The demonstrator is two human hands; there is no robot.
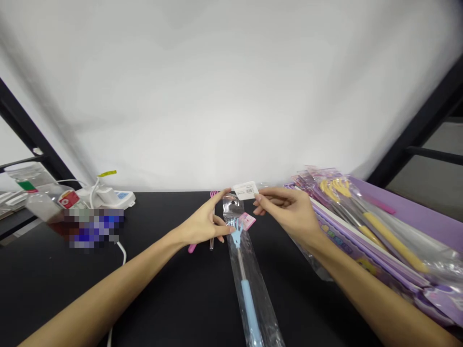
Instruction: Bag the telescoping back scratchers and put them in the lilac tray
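A light-blue back scratcher [249,303] with a hand-shaped head and a metal shaft lies in a long clear plastic sleeve [265,308]. My left hand [202,221] grips the sleeve's left edge beside the scratcher's head, its index finger stretched toward the sleeve's top. Between the thumb and fingers of my right hand [289,209] is a white barcode card [246,190], raised just above the sleeve's top end. A small pink tag [247,221] shows beside the blue head. Behind my left hand lies a pink item [192,248], mostly hidden.
On the right stands a purple box [408,202] of bagged back scratchers with yellow handles [394,241]. A white power strip [125,198] with a cable [122,250] is at the left, near a clear plastic jar [39,193]. A white wall [231,96] rises behind the black table [173,308].
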